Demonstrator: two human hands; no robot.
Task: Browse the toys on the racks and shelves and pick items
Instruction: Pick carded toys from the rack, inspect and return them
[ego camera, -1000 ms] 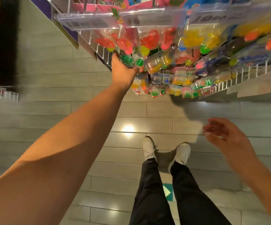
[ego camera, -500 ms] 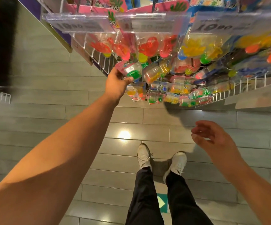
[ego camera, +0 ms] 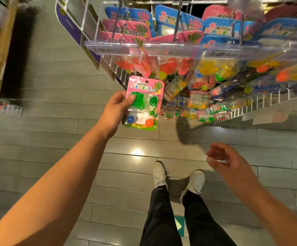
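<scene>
The left hand (ego camera: 114, 110) grips one pink-carded blister pack (ego camera: 142, 103) just below the white wire rack (ego camera: 261, 102); it holds two green sticky hands, apparently, and two balls. The right hand (ego camera: 227, 162) hangs open, empty.

Left hand (ego camera: 114, 110): arm extended forward, thumb and curled fingers pinching the left edge of the toy pack (ego camera: 142, 103). Right hand (ego camera: 226, 161): below and right of the toy pack, fingers loosely curled, holding nothing.
</scene>
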